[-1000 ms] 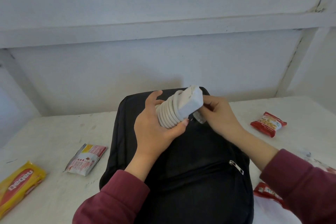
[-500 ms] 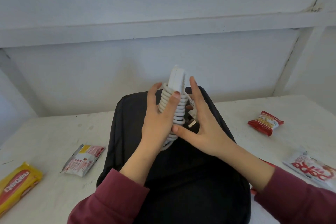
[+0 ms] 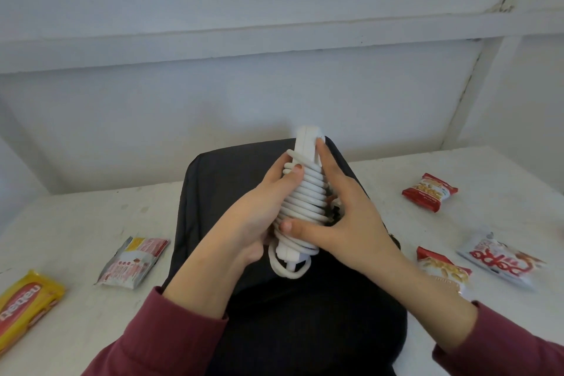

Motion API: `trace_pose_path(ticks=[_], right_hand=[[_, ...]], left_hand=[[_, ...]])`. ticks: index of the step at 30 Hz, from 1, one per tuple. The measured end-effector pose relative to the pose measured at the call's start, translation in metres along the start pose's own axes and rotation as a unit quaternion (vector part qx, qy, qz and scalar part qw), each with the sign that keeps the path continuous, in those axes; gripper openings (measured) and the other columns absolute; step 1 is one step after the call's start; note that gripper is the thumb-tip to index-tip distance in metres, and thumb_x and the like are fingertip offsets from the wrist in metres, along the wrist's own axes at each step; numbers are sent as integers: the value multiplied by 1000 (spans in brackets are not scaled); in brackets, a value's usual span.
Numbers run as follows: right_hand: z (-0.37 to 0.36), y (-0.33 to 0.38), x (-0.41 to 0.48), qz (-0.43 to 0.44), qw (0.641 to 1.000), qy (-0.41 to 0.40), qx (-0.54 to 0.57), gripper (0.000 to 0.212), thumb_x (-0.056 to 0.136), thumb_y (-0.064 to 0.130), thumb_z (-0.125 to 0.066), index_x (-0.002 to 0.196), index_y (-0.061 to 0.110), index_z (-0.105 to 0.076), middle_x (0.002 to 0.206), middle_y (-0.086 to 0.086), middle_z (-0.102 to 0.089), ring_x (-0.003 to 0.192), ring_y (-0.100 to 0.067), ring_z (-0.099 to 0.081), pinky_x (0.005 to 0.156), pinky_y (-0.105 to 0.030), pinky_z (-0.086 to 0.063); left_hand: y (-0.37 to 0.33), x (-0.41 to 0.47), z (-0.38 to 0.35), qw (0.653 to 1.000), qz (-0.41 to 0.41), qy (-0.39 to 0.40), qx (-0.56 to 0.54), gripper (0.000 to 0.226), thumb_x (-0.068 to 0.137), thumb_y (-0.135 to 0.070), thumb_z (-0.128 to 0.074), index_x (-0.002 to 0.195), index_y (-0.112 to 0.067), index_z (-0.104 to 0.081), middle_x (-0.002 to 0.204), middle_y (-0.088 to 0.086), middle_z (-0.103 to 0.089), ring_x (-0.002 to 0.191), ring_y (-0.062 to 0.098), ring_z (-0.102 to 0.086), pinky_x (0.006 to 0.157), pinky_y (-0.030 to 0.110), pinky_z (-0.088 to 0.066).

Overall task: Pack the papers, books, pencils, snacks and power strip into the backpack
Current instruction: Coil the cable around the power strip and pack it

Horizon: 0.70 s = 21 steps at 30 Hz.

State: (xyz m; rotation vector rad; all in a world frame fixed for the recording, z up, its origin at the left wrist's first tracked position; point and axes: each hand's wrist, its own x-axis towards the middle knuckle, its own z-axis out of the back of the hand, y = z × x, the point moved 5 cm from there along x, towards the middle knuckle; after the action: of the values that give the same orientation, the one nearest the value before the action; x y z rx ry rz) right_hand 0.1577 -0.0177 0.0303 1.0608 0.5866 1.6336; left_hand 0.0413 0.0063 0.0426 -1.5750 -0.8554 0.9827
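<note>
A black backpack lies flat in the middle of the white table. Above it I hold a white power strip with its cord coiled round it, standing almost upright. My left hand grips the coiled strip from the left, thumb across the coils. My right hand holds it from the right, fingers laid along its side and thumb across the lower coils. The plug end is hidden between strip and right palm. Snack packets lie on both sides of the backpack.
On the left lie a yellow and red packet and a silver and red packet. On the right are a red snack bag, another red bag near my right wrist and a white and red bag. A wall rises behind the table.
The power strip turned from slanting to nearly upright and then came lower over the backpack. My right hand went from pinching the plug end to holding the strip's right side.
</note>
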Motion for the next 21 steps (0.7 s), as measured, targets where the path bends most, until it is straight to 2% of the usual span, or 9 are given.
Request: trace_pose_path(ticks=[3,7,10,13,15,17,19,21], right_hand=[[0,4,-17,-27,998,-50,33,105,59,54,-76,136,66,-6,122,10,-51,104,-2,-55,89,-28,-51],[-1,10,-42,-70,986,-114,100,101,54,52,-77,135,65,-17,117,11,-55,100,-5,-59,84,-26,-52],[-2,16,-58,-101,958,-173,203,92,63,33,-84,138,48,-33,109,19,-64,99,1,-63,83,-22,-53],[-5,23,-70,-139,929,-209,271,85,60,40,-81,135,43,-42,113,12,-66,102,-4,-64,90,-34,-53],[-10,28,-78,-158,914,-232,294,85,57,41,-83,133,44,-45,114,10,-67,100,-8,-66,88,-38,-54],[-16,31,-86,-182,889,-268,323,80,55,36,-82,127,45,-50,115,8,-66,96,-10,-68,84,-40,-56],[-23,33,-95,-200,869,-295,345,69,63,24,-80,123,46,-54,117,5,-65,96,-12,-68,82,-42,-57],[-29,32,-104,-215,855,-310,355,65,69,13,-78,122,45,-55,115,3,-66,95,-15,-68,78,-39,-58]], left_hand=[[3,-8,-6,999,4,20,37,35,96,-36,-43,129,-45,-45,107,-10,-69,93,9,-68,74,27,-56],[8,-16,-13,995,15,71,73,27,98,-33,-39,108,-52,-54,101,-16,-70,91,3,-67,70,21,-53],[11,-29,-11,992,22,89,90,34,98,-27,-40,121,-49,-52,109,-18,-67,93,0,-65,74,21,-51],[10,-24,-12,987,40,88,130,33,98,-28,-39,119,-50,-52,114,-19,-64,90,0,-65,67,15,-50],[15,-18,-1,980,5,101,171,33,100,-32,-34,131,-40,-41,134,-4,-53,99,9,-61,63,11,-43],[21,-16,7,978,-13,101,183,51,101,-35,-30,146,-13,-21,141,11,-40,117,23,-48,78,21,-36],[27,-15,4,969,2,130,208,57,100,-36,-30,145,-4,-16,125,8,-47,108,26,-48,90,27,-31],[30,-31,1,953,24,166,252,52,97,-46,-32,142,-21,-31,105,4,-63,84,21,-60,95,33,-37]])
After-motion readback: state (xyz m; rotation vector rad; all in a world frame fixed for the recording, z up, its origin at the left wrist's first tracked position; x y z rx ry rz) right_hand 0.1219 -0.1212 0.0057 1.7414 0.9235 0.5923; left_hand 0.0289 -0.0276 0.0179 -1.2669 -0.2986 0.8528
